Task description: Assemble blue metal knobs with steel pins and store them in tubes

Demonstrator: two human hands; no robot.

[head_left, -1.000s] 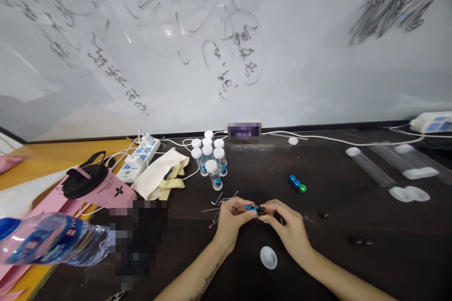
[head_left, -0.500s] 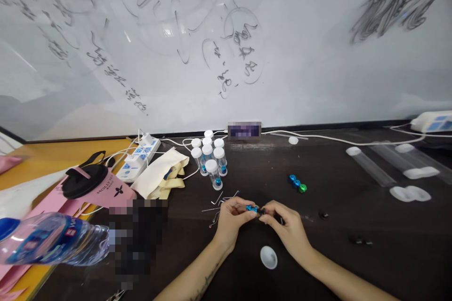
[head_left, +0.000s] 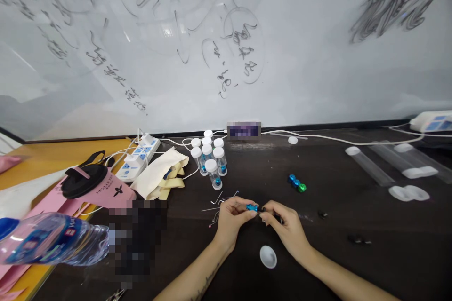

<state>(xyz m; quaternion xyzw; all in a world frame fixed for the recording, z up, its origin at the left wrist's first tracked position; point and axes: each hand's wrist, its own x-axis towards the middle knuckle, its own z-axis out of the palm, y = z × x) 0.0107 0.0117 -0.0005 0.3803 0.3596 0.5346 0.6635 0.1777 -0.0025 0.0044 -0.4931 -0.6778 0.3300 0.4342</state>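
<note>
Low in the middle of the head view, my left hand (head_left: 233, 216) pinches a small shiny blue spool-shaped piece (head_left: 252, 208) between thumb and fingertips. My right hand (head_left: 282, 221) is closed on a small black piece (head_left: 261, 209) that meets the blue one's right end. The fingers hide much of both pieces. Just left of my left hand lie several thin bent metal pins (head_left: 216, 200). A round white cap (head_left: 268, 257) rests on the table below the hands. Beyond my right hand sit blue and green metallic pieces (head_left: 296, 183) in a short row.
Capped clear tubes (head_left: 213, 176) with blue pieces inside stand at the back centre. Empty clear tubes (head_left: 370, 167) and white caps (head_left: 409, 193) lie at right, small black parts (head_left: 359, 240) nearer. At left are a power strip (head_left: 141, 155), a pink cup (head_left: 109, 187) and a water bottle (head_left: 56, 240).
My hands stay almost in place, both still holding the blue and black pieces. The blue piece shows slightly more to the right, with less of the black one visible.
</note>
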